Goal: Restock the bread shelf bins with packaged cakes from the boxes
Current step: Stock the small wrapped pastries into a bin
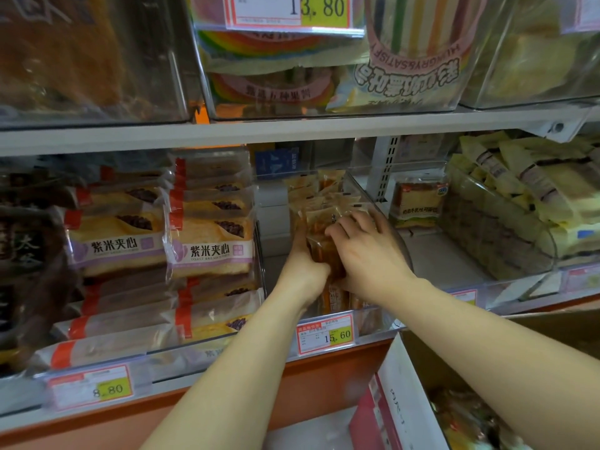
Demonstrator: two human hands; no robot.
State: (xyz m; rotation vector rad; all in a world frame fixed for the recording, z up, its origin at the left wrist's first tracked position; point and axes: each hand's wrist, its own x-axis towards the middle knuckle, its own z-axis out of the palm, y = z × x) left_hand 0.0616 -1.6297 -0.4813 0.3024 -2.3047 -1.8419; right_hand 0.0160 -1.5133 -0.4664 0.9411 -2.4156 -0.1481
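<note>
Orange-brown wrappers show between my palms: a small bundle of packaged cakes (323, 246), stood on edge, is pressed between both hands inside the clear bin (394, 228) on the middle shelf (227, 133). My left hand (303, 266) cups the bundle's left side, its fingers reaching behind the packets where I cannot see them. My right hand (368, 251) lies over the top and right side, fingers curled down onto the wrappers. Both have hold of the bundle; neither is spread wide.

The bundle lies straight ahead of me with its long axis upright, thin edges toward me. A rear row (319, 193) of the same cakes stands just behind it, deeper in the bin. As I judge it, the next move is to slide the bundle down and back against that row, and spare room seems to lie on the left, by my left hand.

The box (399, 394) with more packets sits low on the right under my right forearm, so that arm is nearer for the next reach. Purple-rice toast packs (209, 246) fill the neighbouring bin to the left, and a price tag (326, 334) hangs on the shelf edge below my wrists.
</note>
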